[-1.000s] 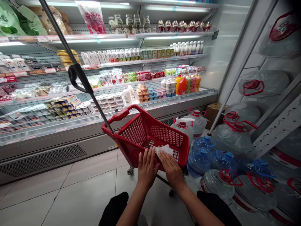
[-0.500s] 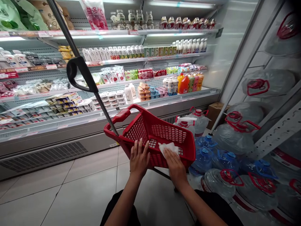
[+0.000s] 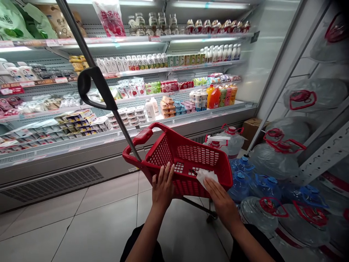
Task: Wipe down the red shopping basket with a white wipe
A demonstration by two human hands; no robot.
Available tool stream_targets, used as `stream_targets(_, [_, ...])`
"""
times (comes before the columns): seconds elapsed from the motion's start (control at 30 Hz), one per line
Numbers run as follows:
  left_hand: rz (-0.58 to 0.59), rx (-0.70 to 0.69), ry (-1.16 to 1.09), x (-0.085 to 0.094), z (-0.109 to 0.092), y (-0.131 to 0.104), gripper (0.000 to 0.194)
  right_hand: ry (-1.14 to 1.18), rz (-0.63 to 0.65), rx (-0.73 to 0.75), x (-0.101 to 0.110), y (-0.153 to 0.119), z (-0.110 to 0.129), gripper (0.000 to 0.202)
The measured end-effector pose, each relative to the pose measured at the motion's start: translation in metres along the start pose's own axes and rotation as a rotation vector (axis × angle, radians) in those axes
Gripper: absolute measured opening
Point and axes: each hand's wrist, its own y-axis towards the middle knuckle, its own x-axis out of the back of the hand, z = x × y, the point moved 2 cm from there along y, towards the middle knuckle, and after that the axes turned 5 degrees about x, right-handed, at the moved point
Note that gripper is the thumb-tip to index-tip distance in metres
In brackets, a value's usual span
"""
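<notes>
A red plastic shopping basket cart [image 3: 188,185] with slotted walls stands before me, and nothing lies on the part of its floor that shows. My left hand [image 3: 163,187] rests on the near rim, its fingers stretched out and a little apart. Farther right along that same rim, my right hand [image 3: 221,200] presses a crumpled white tissue [image 3: 205,176] against the edge with fingers together. Part of the tissue is hidden under the fingers. A grey pole with a black loop handle [image 3: 96,89] rises from the cart's left end.
Behind the cart runs a refrigerated display [image 3: 109,143] filled with bottles, cups and packets. Large water jugs [image 3: 300,222] with red handles and several blue bottles [image 3: 240,182] crowd the right side. A cardboard box [image 3: 252,131] stands at the back. Pale floor tiles [image 3: 100,225] lie below.
My right hand has slid with the tissue to the right along the near rim. My left hand stays on the rim. The view has shifted slightly.
</notes>
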Motion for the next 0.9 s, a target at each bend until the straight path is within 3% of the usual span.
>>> stream_targets(0.1, [-0.005,0.002,-0.008,0.0,0.0,0.0,0.089,0.02,-0.023,-0.049,-0.003,0.004,0.007,0.081])
stream_targets(0.33, [-0.019,0.033,-0.003,-0.002,-0.005,0.001,0.087,0.158,-0.028,0.071,-0.046,0.083,0.07,0.076])
stream_targets(0.47, [-0.053,0.053,0.006,-0.005,-0.003,-0.001,0.083,0.195,-0.048,0.13,-0.052,0.103,0.08,0.074])
stream_targets(0.57, [-0.052,0.014,0.011,-0.005,-0.002,-0.002,0.085,0.165,-0.032,0.141,-0.044,0.089,0.066,0.076])
stream_targets(0.7, [0.0,-0.011,0.049,-0.003,-0.004,-0.006,0.087,0.083,-0.009,0.113,-0.021,0.05,0.032,0.08])
stream_targets(0.9, [0.021,0.022,0.049,-0.004,-0.013,-0.008,0.084,0.007,-0.004,-0.017,0.006,0.003,-0.01,0.084])
